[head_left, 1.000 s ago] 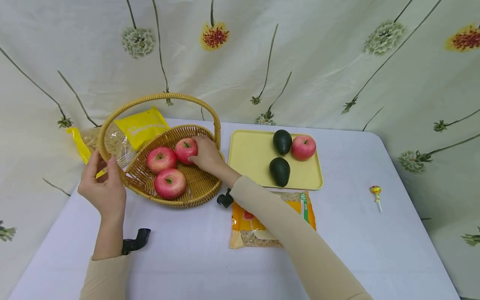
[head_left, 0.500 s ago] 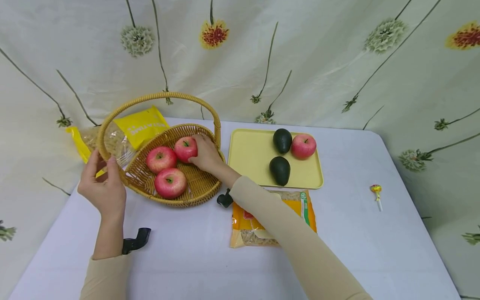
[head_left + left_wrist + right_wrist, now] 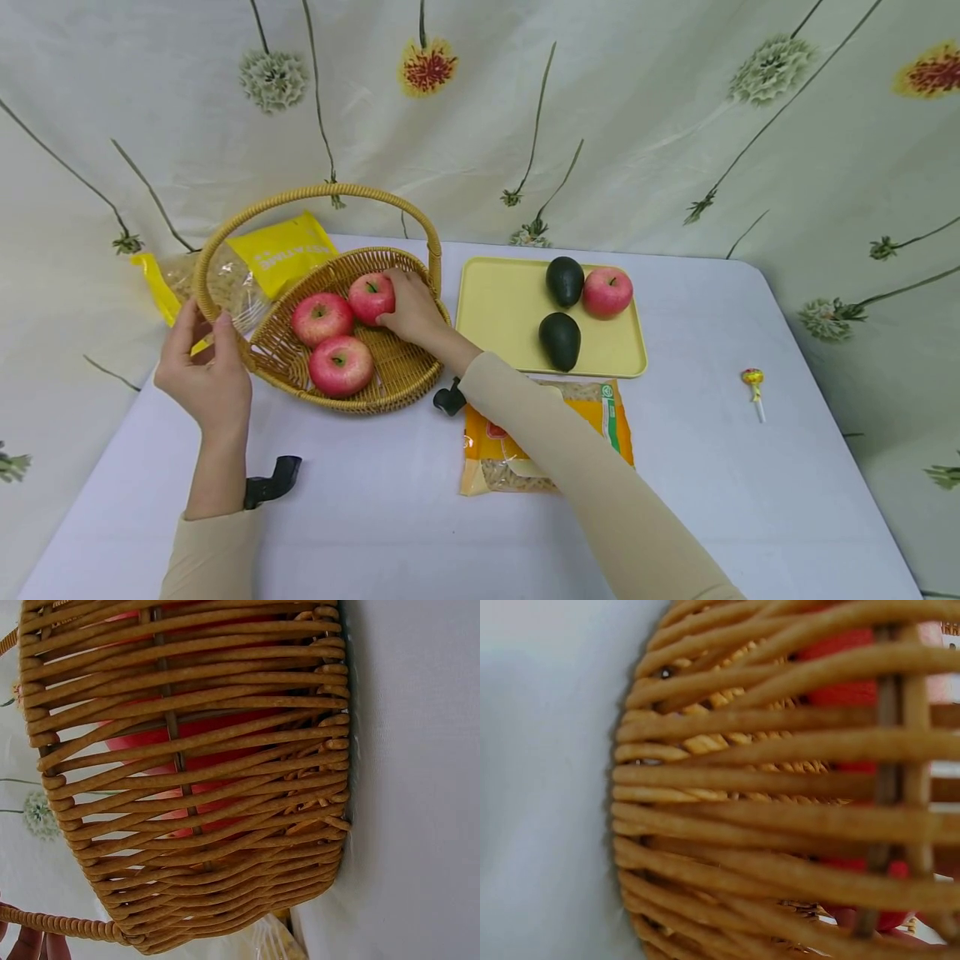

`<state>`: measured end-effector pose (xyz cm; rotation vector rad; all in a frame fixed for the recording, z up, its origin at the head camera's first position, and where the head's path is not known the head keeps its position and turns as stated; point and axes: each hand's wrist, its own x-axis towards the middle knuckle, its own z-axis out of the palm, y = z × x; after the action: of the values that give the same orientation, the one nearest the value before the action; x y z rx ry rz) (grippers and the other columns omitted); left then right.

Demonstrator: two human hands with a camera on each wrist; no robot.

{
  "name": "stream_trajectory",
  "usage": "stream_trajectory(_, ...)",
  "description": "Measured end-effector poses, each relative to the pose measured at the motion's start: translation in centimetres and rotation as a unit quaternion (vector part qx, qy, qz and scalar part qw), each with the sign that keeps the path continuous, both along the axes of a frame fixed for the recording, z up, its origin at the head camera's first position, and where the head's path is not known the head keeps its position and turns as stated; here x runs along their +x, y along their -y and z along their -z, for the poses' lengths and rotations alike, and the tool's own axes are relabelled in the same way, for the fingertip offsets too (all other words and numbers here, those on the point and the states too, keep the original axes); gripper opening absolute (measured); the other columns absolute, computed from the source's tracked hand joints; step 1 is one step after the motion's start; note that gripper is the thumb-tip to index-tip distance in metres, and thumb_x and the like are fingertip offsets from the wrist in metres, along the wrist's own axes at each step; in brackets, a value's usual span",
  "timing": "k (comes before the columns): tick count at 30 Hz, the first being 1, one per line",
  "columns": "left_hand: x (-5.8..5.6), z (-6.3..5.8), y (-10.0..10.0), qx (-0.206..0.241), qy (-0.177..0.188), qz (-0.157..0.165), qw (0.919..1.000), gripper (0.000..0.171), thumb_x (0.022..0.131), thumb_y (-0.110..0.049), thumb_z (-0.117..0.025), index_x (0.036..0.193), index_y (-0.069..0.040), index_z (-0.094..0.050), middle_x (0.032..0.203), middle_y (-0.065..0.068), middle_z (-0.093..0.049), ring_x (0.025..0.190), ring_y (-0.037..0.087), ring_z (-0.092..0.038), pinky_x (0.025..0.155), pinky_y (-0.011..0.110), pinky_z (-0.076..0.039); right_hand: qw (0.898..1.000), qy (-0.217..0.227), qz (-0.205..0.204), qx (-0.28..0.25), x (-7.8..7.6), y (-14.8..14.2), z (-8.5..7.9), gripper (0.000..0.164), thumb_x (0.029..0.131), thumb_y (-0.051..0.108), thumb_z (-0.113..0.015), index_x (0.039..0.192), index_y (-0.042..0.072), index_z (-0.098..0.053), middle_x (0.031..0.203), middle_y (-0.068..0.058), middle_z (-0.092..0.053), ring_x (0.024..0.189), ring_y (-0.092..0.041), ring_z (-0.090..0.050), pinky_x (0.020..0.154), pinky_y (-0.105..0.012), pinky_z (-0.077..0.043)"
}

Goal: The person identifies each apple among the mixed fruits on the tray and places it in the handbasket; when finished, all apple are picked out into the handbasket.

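A wicker basket (image 3: 397, 375) with a tall arched handle stands at the left of the table in the head view. Inside it lie an apple (image 3: 322, 320), a second apple (image 3: 341, 367) and a third apple (image 3: 369, 298). My right hand (image 3: 414, 310) reaches into the basket and grips that third apple from its right side. With thumb and fingers, my left hand (image 3: 206, 375) pinches the lower left end of the basket handle (image 3: 204, 275). Basket weave (image 3: 225, 750) fills most of the left wrist view, red apples showing through the gaps. Weave (image 3: 780, 817) also fills the right wrist view.
Behind the basket lies a yellow pasta bag (image 3: 285, 258). A yellow tray (image 3: 495, 317) holds an avocado (image 3: 564, 282), another avocado (image 3: 559, 342) and an apple (image 3: 607, 293). Under the right forearm lies an orange bag (image 3: 502, 467). A lollipop (image 3: 752, 382) lies at the right.
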<state>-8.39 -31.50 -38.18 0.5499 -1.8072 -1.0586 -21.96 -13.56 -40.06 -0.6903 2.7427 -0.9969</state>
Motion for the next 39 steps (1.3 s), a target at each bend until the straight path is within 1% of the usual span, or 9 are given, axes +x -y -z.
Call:
stream_trajectory(5, 0.0, -0.1, -0.1, -0.002, -0.002, 0.001, 1.0000, 0.031, 0.095, -0.028, -0.063, 0.125, -0.028, -0.067, 0.113, -0.006, -0.070, 0.092, -0.004, -0.056, 0.075, 0.011, -0.045, 1.000, -0.003, -0.006, -0.003, -0.1, -0.2, -0.1, 0.065, 0.086, 0.024, -0.075, 0.142, 0.010, -0.043, 0.140, -0.011, -0.050, 0.130, -0.022, -0.048, 0.108, -0.032, -0.041)
stream_trajectory(10, 0.0, -0.1, -0.2, -0.003, 0.000, -0.001, 1.0000, 0.031, 0.095, -0.029, -0.062, 0.125, -0.028, -0.067, 0.113, -0.006, -0.070, 0.092, -0.004, -0.056, 0.075, 0.011, -0.045, 0.999, 0.019, -0.028, -0.005, 0.3, -0.6, -0.6, 0.073, 0.090, 0.032, -0.069, 0.150, 0.011, -0.034, 0.152, -0.009, -0.040, 0.140, -0.022, -0.039, 0.113, -0.034, -0.036)
stream_trajectory(14, 0.0, 0.0, -0.2, -0.001, 0.002, -0.002, 1.0000, 0.031, 0.095, -0.029, -0.062, 0.125, -0.027, -0.067, 0.114, -0.005, -0.070, 0.092, -0.005, -0.056, 0.074, 0.012, -0.044, 0.998, 0.033, -0.051, 0.003, 1.0, -1.4, -1.5, 0.080, 0.090, 0.035, -0.069, 0.155, 0.015, -0.026, 0.158, -0.007, -0.031, 0.145, -0.021, -0.031, 0.115, -0.037, -0.034)
stream_trajectory(18, 0.0, -0.3, -0.5, 0.004, 0.004, -0.010, 0.9999, 0.030, 0.095, -0.027, -0.061, 0.124, -0.026, -0.068, 0.115, -0.001, -0.071, 0.092, -0.006, -0.055, 0.074, 0.012, -0.043, 0.996, 0.028, -0.079, -0.012, 1.7, -2.5, -3.0, 0.078, 0.090, 0.035, -0.068, 0.154, 0.015, -0.029, 0.158, -0.006, -0.033, 0.146, -0.021, -0.030, 0.115, -0.038, -0.034)
stream_trajectory(22, 0.4, -1.2, -1.4, 0.011, 0.000, -0.012, 0.9999, 0.030, 0.095, -0.024, -0.060, 0.124, -0.023, -0.069, 0.114, -0.004, -0.071, 0.091, -0.007, -0.055, 0.074, 0.012, -0.043, 0.995, 0.015, -0.097, -0.035, 2.2, -4.0, -3.9, 0.073, 0.089, 0.034, -0.070, 0.151, 0.013, -0.036, 0.154, -0.004, -0.040, 0.142, -0.020, -0.036, 0.113, -0.036, -0.036)
stream_trajectory(27, 0.8, -2.3, -2.5, 0.015, -0.010, -0.008, 0.9998, 0.029, 0.095, -0.022, -0.060, 0.123, -0.021, -0.069, 0.112, -0.006, -0.071, 0.090, -0.007, -0.055, 0.074, 0.012, -0.043, 0.993, 0.003, -0.108, -0.054, 3.1, -5.8, -4.3, 0.071, 0.089, 0.035, -0.070, 0.149, 0.014, -0.039, 0.153, -0.003, -0.042, 0.143, -0.020, -0.036, 0.115, -0.038, -0.034)
stream_trajectory(30, 0.9, -2.4, -2.6, 0.014, -0.007, -0.007, 0.9999, 0.029, 0.095, -0.023, -0.060, 0.123, -0.021, -0.069, 0.112, -0.007, -0.071, 0.090, -0.008, -0.054, 0.074, 0.012, -0.043, 0.991, 0.004, -0.116, -0.065, 3.8, -7.1, -4.5, 0.071, 0.089, 0.035, -0.070, 0.150, 0.015, -0.038, 0.152, -0.003, -0.043, 0.137, -0.021, -0.043, 0.111, -0.037, -0.039)
stream_trajectory(36, 0.8, -2.4, -2.4, 0.011, -0.003, -0.011, 0.9999, 0.029, 0.095, -0.023, -0.060, 0.123, -0.021, -0.069, 0.112, -0.005, -0.071, 0.090, -0.008, -0.054, 0.074, 0.011, -0.043, 0.986, 0.022, -0.130, -0.098, 5.0, -9.3, -5.3, 0.070, 0.089, 0.031, -0.071, 0.149, 0.013, -0.040, 0.151, -0.004, -0.043, 0.124, -0.020, -0.054, 0.094, -0.025, -0.051)
stream_trajectory(39, 0.7, -2.3, -2.4, 0.011, -0.004, -0.011, 0.9999, 0.029, 0.095, -0.023, -0.060, 0.122, -0.021, -0.070, 0.112, -0.002, -0.071, 0.089, -0.008, -0.054, 0.074, 0.011, -0.043, 0.984, 0.038, -0.129, -0.118, 5.6, -10.6, -5.7, 0.068, 0.088, 0.029, -0.072, 0.148, 0.015, -0.041, 0.151, -0.004, -0.044, 0.126, -0.021, -0.053, 0.095, -0.028, -0.051)
